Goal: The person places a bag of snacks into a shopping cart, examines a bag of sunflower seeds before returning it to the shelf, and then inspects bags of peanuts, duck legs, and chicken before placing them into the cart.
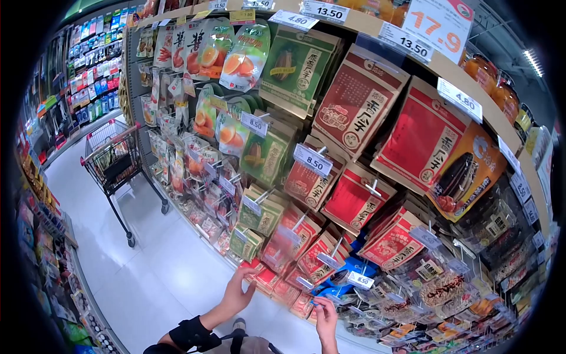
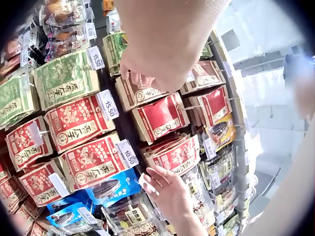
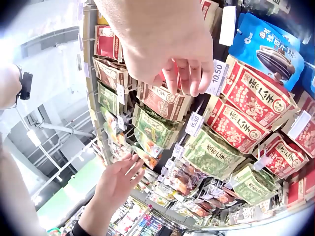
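My left hand (image 1: 237, 293) is low in front of the rack in the head view, its fingers loosely bent and holding nothing. Its fingertips overlap the red seed packets (image 1: 265, 276) on the lower hooks. To its right, my right hand (image 1: 325, 321) has relaxed fingers over the lower rack, near blue packets (image 1: 356, 268). The left wrist view shows the right hand (image 2: 170, 196) below a red sunflower seed packet (image 2: 176, 156). In the right wrist view the left hand (image 3: 118, 182) has its fingers spread, with nothing in them.
Green packets (image 1: 298, 74) and large red packets (image 1: 421, 138) hang on the upper hooks, with price tags (image 1: 312, 159) in front. A shopping cart (image 1: 115, 156) stands on the white floor (image 1: 153, 259) at the left. Jars (image 1: 480, 74) line the top shelf.
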Available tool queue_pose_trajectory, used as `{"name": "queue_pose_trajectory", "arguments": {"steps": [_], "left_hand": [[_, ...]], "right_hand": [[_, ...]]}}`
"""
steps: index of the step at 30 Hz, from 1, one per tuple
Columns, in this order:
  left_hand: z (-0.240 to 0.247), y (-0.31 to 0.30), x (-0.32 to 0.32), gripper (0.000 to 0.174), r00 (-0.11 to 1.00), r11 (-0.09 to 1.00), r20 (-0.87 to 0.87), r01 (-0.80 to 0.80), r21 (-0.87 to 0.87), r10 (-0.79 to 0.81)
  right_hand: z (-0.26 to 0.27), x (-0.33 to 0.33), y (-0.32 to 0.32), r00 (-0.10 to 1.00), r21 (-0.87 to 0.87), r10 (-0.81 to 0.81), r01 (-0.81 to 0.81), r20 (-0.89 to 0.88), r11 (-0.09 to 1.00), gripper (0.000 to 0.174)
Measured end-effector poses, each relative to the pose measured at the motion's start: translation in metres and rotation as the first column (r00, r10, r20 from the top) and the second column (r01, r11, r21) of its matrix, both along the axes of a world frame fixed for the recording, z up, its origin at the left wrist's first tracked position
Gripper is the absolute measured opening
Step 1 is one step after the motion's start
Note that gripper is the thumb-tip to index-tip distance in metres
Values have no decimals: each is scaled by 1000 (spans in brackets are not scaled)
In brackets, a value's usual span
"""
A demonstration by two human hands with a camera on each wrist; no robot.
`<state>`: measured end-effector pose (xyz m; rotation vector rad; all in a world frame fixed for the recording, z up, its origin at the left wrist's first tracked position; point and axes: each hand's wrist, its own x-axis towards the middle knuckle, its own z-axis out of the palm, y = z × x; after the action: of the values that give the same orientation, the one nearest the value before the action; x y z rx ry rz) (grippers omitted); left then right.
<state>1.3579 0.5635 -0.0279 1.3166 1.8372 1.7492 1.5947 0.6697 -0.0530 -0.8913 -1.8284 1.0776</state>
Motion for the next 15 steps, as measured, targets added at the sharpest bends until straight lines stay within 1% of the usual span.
{"name": "queue_pose_trajectory", "arguments": {"steps": [1, 3, 4, 5, 8, 9, 12, 15], "left_hand": [[-1, -4, 4, 30, 1000, 1000, 24, -2, 3, 2], [1, -12, 16, 30, 997, 1000, 75, 3, -7, -2], [1, -16, 21, 29, 997, 1000, 82, 8, -15, -7], [-1, -19, 27, 29, 996, 1000, 90, 14, -23, -12], [1, -25, 43, 28, 992, 999, 121, 31, -18, -28], [2, -28, 47, 28, 991, 999, 131, 32, -16, -30], [4, -40, 58, 28, 989, 996, 139, 53, -72, -42], [3, -55, 63, 28, 990, 998, 135, 36, -60, -28]], "right_hand": [[-1, 6, -4, 1000, 18, 6, -6, -16, 1000, 13], [2, 22, -17, 1000, -29, -14, 13, -27, 999, 13], [3, 29, -23, 999, -54, -23, 21, -31, 998, 13], [-6, 40, -26, 999, -26, -32, 31, -19, 999, 13], [-11, 59, -42, 994, -56, -81, 77, -76, 995, 12], [-15, 64, -46, 994, -80, -82, 76, -67, 994, 13], [-31, 71, -55, 997, -131, -53, 46, -53, 990, 15], [-46, 64, -63, 998, -141, 7, -15, -55, 990, 14]]}}
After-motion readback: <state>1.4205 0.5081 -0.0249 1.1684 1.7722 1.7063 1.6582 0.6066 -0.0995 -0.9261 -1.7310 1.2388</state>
